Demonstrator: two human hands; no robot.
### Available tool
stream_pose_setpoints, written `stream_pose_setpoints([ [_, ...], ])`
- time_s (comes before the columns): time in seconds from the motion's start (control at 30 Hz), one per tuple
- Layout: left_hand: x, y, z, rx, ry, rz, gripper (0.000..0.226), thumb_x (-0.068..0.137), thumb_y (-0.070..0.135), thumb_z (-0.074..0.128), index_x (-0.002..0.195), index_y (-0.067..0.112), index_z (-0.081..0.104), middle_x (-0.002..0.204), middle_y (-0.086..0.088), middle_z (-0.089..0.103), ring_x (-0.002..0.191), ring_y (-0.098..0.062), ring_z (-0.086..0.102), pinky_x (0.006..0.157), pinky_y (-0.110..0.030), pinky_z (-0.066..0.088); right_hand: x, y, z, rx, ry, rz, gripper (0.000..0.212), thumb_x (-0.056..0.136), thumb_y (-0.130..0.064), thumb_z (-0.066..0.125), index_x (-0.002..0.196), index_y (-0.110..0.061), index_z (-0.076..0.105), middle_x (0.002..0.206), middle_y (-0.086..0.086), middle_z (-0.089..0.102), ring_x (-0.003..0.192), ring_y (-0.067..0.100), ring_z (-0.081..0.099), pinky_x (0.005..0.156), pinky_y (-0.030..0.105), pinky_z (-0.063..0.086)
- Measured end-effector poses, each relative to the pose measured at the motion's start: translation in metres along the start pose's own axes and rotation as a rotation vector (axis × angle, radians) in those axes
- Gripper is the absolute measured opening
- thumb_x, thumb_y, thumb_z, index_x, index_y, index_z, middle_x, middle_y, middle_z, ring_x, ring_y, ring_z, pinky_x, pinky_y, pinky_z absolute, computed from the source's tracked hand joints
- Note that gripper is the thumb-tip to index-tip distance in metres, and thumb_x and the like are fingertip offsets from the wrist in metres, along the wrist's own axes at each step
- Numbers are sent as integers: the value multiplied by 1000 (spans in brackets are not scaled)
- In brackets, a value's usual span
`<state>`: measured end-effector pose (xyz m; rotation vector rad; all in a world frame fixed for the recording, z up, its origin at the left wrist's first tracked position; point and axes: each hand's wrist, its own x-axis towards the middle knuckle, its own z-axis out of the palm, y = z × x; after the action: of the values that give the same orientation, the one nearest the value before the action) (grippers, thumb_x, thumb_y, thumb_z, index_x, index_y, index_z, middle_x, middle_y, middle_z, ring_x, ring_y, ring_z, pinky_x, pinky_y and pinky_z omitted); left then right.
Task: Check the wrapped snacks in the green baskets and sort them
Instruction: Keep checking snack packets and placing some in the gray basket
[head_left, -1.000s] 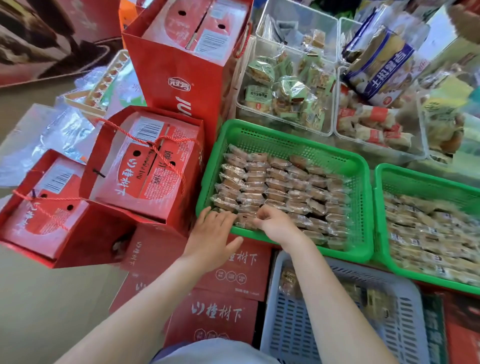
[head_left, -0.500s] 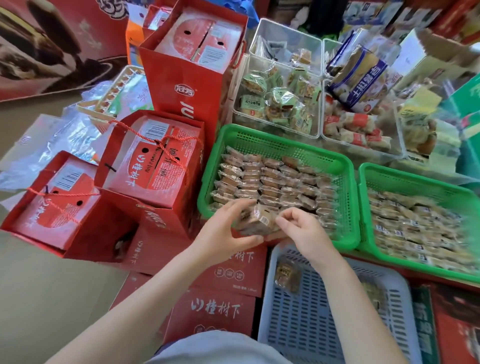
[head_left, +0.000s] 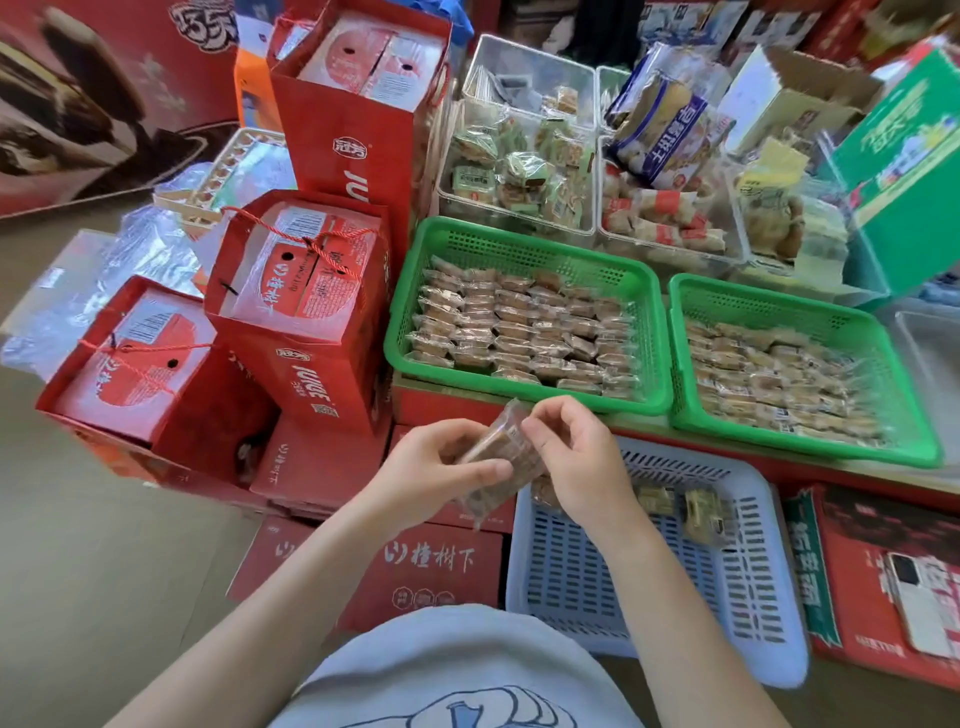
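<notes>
Now that I have lifted one wrapped snack (head_left: 498, 462) out of the left green basket (head_left: 524, 312), my left hand (head_left: 436, 467) and right hand (head_left: 576, 457) pinch it just in front of that basket, ready for checking.

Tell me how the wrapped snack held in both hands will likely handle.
The wrapped snack is probably light: fingertips of the left hand and right hand alone hold it. Its glossy clear film looks slippery and crinkly. The blocky brown filling seems stiff, maybe crumbly if squeezed.
</notes>
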<state>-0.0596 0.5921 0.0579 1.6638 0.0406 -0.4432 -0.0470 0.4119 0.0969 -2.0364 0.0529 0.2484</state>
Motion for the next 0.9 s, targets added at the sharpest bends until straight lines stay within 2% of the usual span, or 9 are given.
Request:
stream_pose_setpoints([
  [0.07,-9,2,-1,-88,58,-48,31,76,34,88,103,24,76,94,-2,78,87,-23,75,75,-42,63,-8,2,-2,4,28,42,15,103,-22,52,91,-14,56,83,5,59,74,17,56,64,30,48],
  [0.13,-17,4,-4,-191,105,-96,36,73,38,88,103,24,76,97,-7,77,89,-26,75,72,-42,62,-15,1,-4,56,28,104,17,105,-19,48,96,-7,55,85,5,59,72,11,59,59,21,49],
  [0.23,-28,10,-2,-424,87,-129,37,80,37,78,109,15,72,106,-14,76,91,-26,73,66,-31,60,-23,1,-7,234,19,204,18,107,-14,44,99,-1,54,79,5,60,57,0,59,51,14,48],
  [0.37,-41,17,7,-634,25,-132,38,85,30,67,120,15,67,109,-15,74,82,-20,72,66,-28,63,-36,5,-5,364,23,259,29,108,-29,43,100,-5,58,69,2,52,49,7,47,46,19,38],
  [0.43,-47,18,12,-670,3,-138,38,87,25,65,122,13,65,108,-16,74,83,-21,72,65,-28,63,-42,8,0,387,50,253,35,106,-39,42,99,-9,58,71,0,55,55,10,49,48,23,39],
  [0.6,-57,18,20,-752,-50,-134,34,93,19,60,125,6,66,105,-18,73,78,-20,72,65,-28,63,-50,15,1,400,165,167,31,107,-36,39,92,-13,53,83,11,59,67,23,53,52,30,41],
  [0.67,-60,19,21,-718,-82,-112,31,96,17,58,122,5,68,106,-18,72,76,-17,71,66,-28,62,-52,18,1,424,160,139,30,106,-37,41,91,-14,53,81,11,60,65,23,53,49,28,41],
  [0.8,-64,22,23,-696,-94,-116,26,94,17,60,114,9,74,113,-18,71,85,-19,67,66,-31,61,-57,22,0,554,117,124,30,106,-32,43,98,-5,54,75,7,59,48,6,51,42,17,37],
  [0.9,-63,18,23,-704,-3,-173,24,96,12,59,115,7,73,115,-20,71,94,-26,67,65,-30,61,-58,28,3,486,147,151,30,105,-35,45,94,-9,55,73,7,58,54,16,49,44,25,36],
])
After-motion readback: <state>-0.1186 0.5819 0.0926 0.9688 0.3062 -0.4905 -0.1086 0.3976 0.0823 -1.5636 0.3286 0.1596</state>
